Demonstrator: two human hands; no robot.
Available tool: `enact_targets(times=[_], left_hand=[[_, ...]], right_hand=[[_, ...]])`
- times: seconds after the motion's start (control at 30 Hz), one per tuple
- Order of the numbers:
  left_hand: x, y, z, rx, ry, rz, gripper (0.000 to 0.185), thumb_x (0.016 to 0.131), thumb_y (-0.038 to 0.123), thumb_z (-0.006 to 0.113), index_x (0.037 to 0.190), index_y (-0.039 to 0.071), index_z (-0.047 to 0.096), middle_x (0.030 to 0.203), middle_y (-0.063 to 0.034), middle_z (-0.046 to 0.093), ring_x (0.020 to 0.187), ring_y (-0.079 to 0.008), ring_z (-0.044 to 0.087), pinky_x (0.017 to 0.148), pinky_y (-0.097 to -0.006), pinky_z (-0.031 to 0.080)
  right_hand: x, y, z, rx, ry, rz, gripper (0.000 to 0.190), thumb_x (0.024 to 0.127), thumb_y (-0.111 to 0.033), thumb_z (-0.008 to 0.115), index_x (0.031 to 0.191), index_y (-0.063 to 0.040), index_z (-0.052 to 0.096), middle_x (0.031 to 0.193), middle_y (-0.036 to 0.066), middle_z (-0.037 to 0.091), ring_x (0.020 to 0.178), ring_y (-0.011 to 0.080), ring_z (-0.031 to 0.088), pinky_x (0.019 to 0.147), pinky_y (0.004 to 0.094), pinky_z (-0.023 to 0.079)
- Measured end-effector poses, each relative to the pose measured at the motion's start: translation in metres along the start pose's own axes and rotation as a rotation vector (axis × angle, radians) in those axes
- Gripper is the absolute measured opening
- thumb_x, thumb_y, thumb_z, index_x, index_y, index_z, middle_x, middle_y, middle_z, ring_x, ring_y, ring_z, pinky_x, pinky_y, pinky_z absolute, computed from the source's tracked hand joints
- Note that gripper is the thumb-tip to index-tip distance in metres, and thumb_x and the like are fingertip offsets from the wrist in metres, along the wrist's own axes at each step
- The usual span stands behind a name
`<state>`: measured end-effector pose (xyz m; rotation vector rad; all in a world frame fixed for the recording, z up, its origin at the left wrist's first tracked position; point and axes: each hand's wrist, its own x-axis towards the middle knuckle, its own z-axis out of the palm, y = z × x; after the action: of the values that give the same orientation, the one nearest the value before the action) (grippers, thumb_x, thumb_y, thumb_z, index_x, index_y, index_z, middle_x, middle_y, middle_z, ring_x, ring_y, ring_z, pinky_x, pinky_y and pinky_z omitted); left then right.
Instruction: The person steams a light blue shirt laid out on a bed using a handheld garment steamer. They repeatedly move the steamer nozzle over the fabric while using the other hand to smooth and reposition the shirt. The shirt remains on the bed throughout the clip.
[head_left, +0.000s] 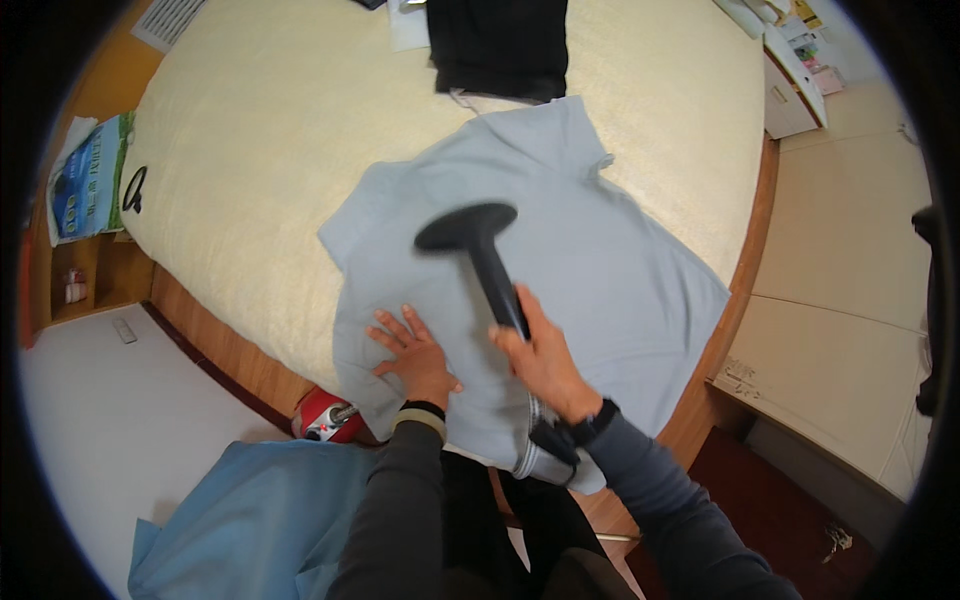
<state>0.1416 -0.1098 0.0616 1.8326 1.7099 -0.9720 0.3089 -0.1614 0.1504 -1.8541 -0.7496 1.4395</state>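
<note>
A light blue-grey short-sleeved shirt (600, 262) lies spread over the near part of a bed (262, 187) with a cream cover. My right hand (544, 360) grips the handle of a black garment steamer head (469, 225), which is over the upper middle of the shirt; whether it touches the cloth I cannot tell. A ribbed grey hose (531, 442) runs below that wrist. To the left, my left hand (412, 360) rests on the shirt with fingers spread, holding nothing.
Folded black cloth (499, 49) lies beyond the shirt. A red and silver appliance (328, 417) stands by the bed's near left edge, above blue cloth (255, 525). Cream cabinets (832, 315) border the right side; a wooden shelf (109, 281) stands left.
</note>
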Motion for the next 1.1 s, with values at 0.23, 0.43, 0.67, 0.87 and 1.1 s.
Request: enact_targets(times=[0.23,0.43,0.67,0.87,1.1], left_hand=[[0.0,0.0,-0.001,0.01,-0.039,-0.029,0.171,0.049,0.044,0.104,0.162,-0.002,-0.016,0.163,-0.0424,-0.02,0.151,-0.065,-0.007,0.093,-0.0807,0.042],[0.0,0.003,0.001,0.001,0.002,-0.062,0.18,0.04,0.04,0.107,0.162,0.001,-0.018,0.163,-0.0391,-0.025,0.152,-0.0618,-0.01,0.091,-0.0797,0.043],[-0.003,0.007,-0.006,0.032,0.002,-0.087,0.174,0.042,0.043,0.107,0.164,-0.001,-0.01,0.165,-0.0395,-0.019,0.153,-0.0614,-0.005,0.091,-0.0755,0.048],[0.001,0.005,0.001,0.006,0.036,-0.086,0.178,0.038,0.039,0.108,0.163,-0.001,-0.012,0.164,-0.0397,-0.019,0.153,-0.0604,-0.003,0.092,-0.076,0.048],[0.004,0.006,0.002,-0.01,0.019,-0.103,0.18,0.037,0.036,0.109,0.163,0.001,-0.014,0.163,-0.0394,-0.024,0.153,-0.0598,-0.007,0.092,-0.0789,0.045]], right_hand=[[0.03,0.017,-0.049,0.117,0.209,0.043,0.062,0.097,-0.025,0.065,0.149,0.0,0.042,0.083,0.007,0.059,0.058,0.0132,0.054,0.052,0.0309,0.047],[0.041,0.005,-0.067,0.273,0.296,-0.057,0.062,0.098,-0.024,0.063,0.152,-0.003,0.04,0.082,0.008,0.059,0.059,0.0138,0.055,0.053,0.0313,0.048],[-0.063,0.05,-0.073,0.176,0.197,0.265,0.074,0.098,-0.027,0.068,0.158,0.001,0.034,0.088,0.007,0.061,0.063,0.0135,0.056,0.06,0.0306,0.049],[-0.006,0.061,-0.132,0.467,0.556,-0.004,0.039,0.1,-0.019,0.062,0.133,-0.002,0.05,0.08,0.003,0.051,0.053,0.0112,0.05,0.046,0.0286,0.044],[-0.114,0.083,-0.068,0.149,0.188,0.151,0.075,0.099,-0.022,0.069,0.159,0.002,0.031,0.102,0.018,0.067,0.082,0.0255,0.068,0.075,0.0326,0.054]])
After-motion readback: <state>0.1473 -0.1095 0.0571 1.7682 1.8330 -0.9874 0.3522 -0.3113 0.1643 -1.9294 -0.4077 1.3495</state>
